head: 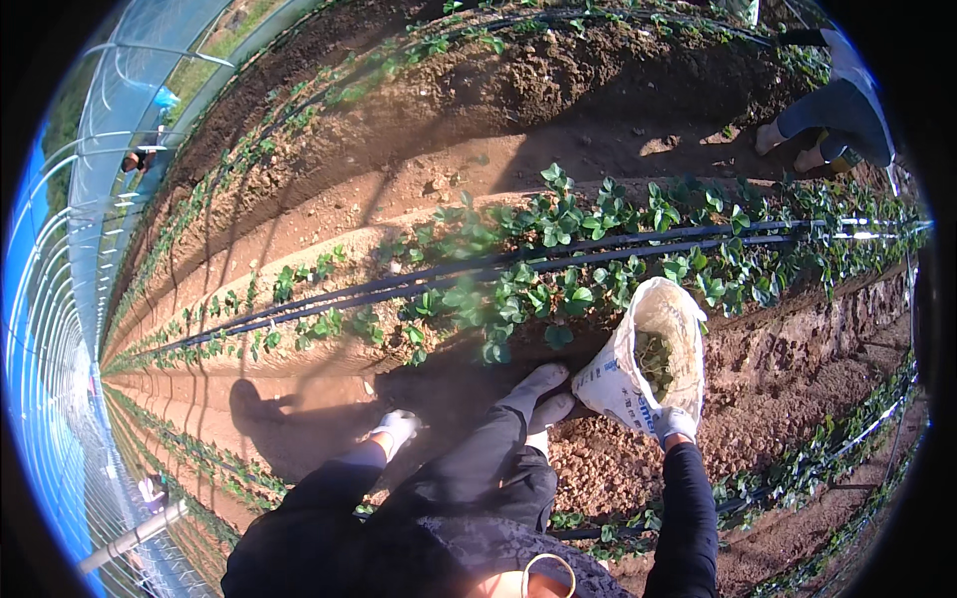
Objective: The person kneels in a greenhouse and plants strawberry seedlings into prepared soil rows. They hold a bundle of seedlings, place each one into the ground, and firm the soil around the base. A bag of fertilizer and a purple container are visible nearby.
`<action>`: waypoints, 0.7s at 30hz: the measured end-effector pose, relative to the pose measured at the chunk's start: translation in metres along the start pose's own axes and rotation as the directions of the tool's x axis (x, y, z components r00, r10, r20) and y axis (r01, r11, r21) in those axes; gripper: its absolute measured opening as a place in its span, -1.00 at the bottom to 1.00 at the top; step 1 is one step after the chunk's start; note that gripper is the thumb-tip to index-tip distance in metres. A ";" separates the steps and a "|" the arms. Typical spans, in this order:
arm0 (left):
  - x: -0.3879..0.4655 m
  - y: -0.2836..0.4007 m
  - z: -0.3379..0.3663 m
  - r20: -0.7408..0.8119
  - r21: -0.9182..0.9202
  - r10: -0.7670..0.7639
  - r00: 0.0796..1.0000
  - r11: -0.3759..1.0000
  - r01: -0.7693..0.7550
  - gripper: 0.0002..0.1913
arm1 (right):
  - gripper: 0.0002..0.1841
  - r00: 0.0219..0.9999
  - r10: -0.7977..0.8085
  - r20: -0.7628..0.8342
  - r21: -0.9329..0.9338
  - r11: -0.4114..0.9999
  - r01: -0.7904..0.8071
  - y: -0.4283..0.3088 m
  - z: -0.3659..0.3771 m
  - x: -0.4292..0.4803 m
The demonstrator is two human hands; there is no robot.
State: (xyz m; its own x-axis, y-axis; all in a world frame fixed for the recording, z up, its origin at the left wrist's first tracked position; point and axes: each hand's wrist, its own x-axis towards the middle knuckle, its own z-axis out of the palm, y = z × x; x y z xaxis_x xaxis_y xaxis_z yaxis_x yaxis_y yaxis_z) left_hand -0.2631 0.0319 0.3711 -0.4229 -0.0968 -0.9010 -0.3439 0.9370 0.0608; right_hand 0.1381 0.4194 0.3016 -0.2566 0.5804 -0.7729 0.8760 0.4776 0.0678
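Observation:
My right hand (675,424), in a pale glove, grips the near rim of a white woven sack (614,385) that bears printed writing. The sack's mouth is open towards me, and leafy plant cuttings (653,362) lie inside. It stands tilted beside my feet, against the edge of a raised soil bed. My left hand (400,430), gloved in white, hangs over the furrow to the left of my legs, apart from the sack and the plants. Its fingers are too blurred to tell how far they are closed. Strawberry-like plants (576,295) grow thickly on the bed before me.
Two dark irrigation pipes (478,270) run along the bed. A person (837,112) stands in the furrow at upper right; another person (146,153) is far off at left. Greenhouse hoops (67,299) curve along the left. Another planted row (792,475) lies at right.

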 end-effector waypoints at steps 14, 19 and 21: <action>-0.016 0.078 0.014 0.142 -0.322 0.278 0.950 0.920 -0.221 -0.73 | -0.57 0.962 0.196 -0.188 -0.310 0.918 -0.248 0.208 -0.170 -0.062; -0.019 0.063 0.014 0.093 -0.393 0.138 0.986 0.915 -0.091 -0.75 | -0.65 0.967 0.159 -0.197 -0.372 0.901 -0.224 0.223 -0.152 -0.030; -0.024 0.048 0.015 0.071 -0.391 0.079 0.994 0.919 -0.045 -0.76 | -0.69 0.971 0.155 -0.180 -0.372 0.903 -0.214 0.224 -0.141 -0.007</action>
State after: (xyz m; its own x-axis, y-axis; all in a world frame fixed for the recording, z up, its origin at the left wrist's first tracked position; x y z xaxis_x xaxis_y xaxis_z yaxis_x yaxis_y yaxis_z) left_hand -0.2571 0.0842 0.3889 -0.3882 0.0021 -0.9216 -0.6249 0.7344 0.2649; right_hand 0.2786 0.6160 0.4112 -0.1867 0.7569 -0.6263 0.6940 0.5528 0.4612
